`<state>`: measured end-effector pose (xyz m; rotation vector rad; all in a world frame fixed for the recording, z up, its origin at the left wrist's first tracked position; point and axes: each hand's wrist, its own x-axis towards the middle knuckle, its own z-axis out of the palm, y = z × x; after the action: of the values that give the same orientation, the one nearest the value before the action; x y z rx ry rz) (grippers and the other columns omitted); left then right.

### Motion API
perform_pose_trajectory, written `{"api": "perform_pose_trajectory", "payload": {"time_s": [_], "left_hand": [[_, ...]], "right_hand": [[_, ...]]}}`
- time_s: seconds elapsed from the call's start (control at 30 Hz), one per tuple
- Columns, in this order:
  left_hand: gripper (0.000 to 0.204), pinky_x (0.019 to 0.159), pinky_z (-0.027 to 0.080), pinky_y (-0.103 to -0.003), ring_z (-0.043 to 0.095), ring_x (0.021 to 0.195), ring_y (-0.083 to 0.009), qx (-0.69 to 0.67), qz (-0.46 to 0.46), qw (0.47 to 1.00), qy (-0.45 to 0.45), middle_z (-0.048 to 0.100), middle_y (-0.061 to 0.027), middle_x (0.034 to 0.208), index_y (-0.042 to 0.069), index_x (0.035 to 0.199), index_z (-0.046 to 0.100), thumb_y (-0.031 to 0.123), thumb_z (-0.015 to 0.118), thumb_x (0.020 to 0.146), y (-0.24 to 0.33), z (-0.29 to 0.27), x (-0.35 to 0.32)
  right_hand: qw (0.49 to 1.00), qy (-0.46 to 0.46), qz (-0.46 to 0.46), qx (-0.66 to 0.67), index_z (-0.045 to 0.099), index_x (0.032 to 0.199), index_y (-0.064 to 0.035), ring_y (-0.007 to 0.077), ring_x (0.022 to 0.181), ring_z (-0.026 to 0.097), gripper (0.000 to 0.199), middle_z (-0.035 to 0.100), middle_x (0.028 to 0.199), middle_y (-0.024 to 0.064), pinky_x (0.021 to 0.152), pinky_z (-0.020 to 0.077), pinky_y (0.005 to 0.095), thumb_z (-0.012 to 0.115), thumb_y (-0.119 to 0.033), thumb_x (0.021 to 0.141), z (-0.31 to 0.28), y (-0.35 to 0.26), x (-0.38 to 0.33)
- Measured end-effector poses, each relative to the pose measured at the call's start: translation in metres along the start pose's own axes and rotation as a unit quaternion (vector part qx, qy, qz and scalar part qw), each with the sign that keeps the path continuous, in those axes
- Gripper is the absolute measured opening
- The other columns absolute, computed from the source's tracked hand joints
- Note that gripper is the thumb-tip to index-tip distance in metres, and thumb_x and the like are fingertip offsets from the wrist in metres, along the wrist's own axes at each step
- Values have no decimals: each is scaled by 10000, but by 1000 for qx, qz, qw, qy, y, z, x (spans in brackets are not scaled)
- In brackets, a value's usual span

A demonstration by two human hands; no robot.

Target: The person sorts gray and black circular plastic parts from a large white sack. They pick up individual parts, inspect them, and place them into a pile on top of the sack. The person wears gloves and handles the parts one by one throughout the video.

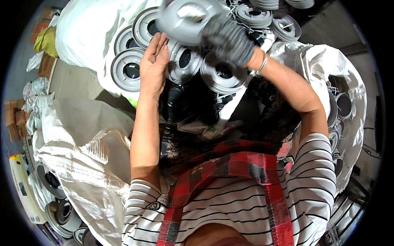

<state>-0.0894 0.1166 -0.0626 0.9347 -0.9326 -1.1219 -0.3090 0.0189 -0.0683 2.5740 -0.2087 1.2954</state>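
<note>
- My right hand [227,39], in a dark grey glove, is closed around a grey round plastic disc [184,18] and holds it lifted near the top of the view, blurred, above the rest.
- My left hand [152,65] is bare, its fingers straight and together, holding nothing; the palm lies flat against the edge of the stacked grey discs [182,61] in front of me.
- These discs, each with a dark hole in the middle, lie overlapping on a white woven sack [90,24]; more of them sit in the open sack at my right [353,90] and lower left.
- Black cup-shaped parts [176,102] lie just below the discs, close to my lap.
- To do this well, I judge I should keep the flat palm steady against the pile so the neighbouring discs do not slide.
- I would grip the lifted disc by its rim, as the glove may slip on smooth plastic.
- I cannot tell how the gloved fingertips sit under the disc.
</note>
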Motion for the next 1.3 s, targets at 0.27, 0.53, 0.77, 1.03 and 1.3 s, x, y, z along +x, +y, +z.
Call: {"api": "perform_pose_trajectory", "payload": {"time_s": [0.27,0.53,0.77,1.03,1.3], "left_hand": [[430,915,468,-372,614,948,-246,-118,-16,992,28,607,-173,1049,-41,1170,482,69,662,795,20,1,-4],[475,841,485,-303,615,911,-165,88,92,990,67,635,-100,1003,-4,1112,529,57,762,703,26,1,-5],[452,885,483,-349,610,947,-204,-35,65,997,35,615,-137,1061,-24,1128,523,69,739,742,24,-5,-6],[587,893,473,-349,579,1026,-213,-108,-91,989,-32,585,-129,1139,-51,1211,468,295,707,802,14,20,-25],[388,806,477,-290,597,876,-143,-32,-89,995,-16,628,-75,987,-43,1070,577,164,729,779,13,15,-25]], "right_hand": [[975,-53,154,-149,624,1091,-124,255,958,565,292,597,1057,65,797,470,367,580,-148,803,-4,10,-2],[735,-413,515,-154,626,1014,-31,371,945,612,284,629,1009,216,806,492,448,533,-184,794,29,106,-181],[845,-274,431,-157,596,1082,-61,348,936,608,286,642,999,161,811,492,414,547,-156,817,31,89,-69],[978,-77,190,40,617,1074,-75,301,924,599,270,617,1063,110,816,494,384,577,-146,816,7,-9,24],[928,-190,289,140,485,1237,-29,332,1061,535,791,529,1166,216,938,442,381,720,-501,647,2,-29,38]]}}
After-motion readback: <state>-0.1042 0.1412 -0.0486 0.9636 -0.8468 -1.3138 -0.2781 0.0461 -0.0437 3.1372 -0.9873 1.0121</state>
